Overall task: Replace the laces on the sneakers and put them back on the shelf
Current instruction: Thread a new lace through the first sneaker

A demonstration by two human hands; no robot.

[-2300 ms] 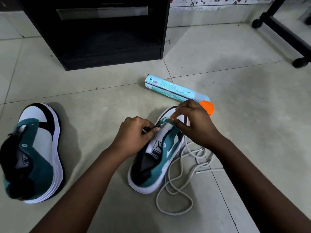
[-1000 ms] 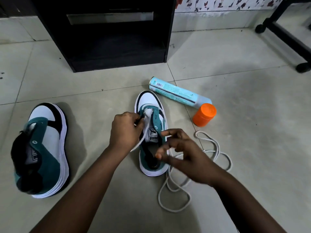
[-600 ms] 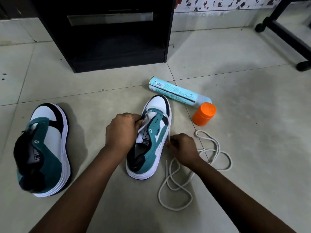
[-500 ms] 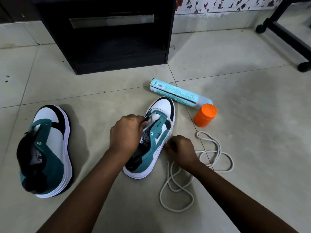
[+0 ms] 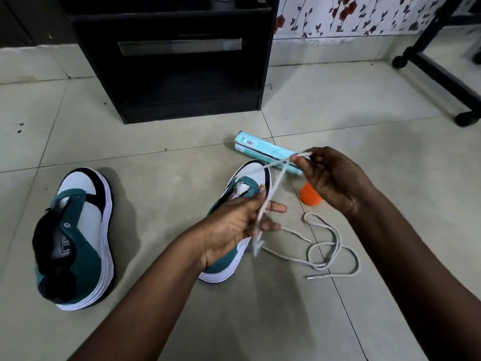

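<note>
On the tiled floor (image 5: 182, 321), far left, one teal-and-white sneaker (image 5: 75, 238) is lying unlaced, well apart from the rest. At centre, the second sneaker (image 5: 244, 186) is gripped by the left hand (image 5: 234, 225), with a white lace (image 5: 273, 188) running between its fingers. That lace is pinched at its upper end by the right hand (image 5: 333, 178). Loose lace (image 5: 330, 246) is coiled beside the shoe. A spray can (image 5: 263, 149) with an orange cap (image 5: 308, 196) is lying behind; a black shelf unit (image 5: 169, 61) stands beyond.

Light-blue spray can (image 5: 263, 149) and orange cap (image 5: 308, 195) on the tiled floor (image 5: 364, 126).
</note>
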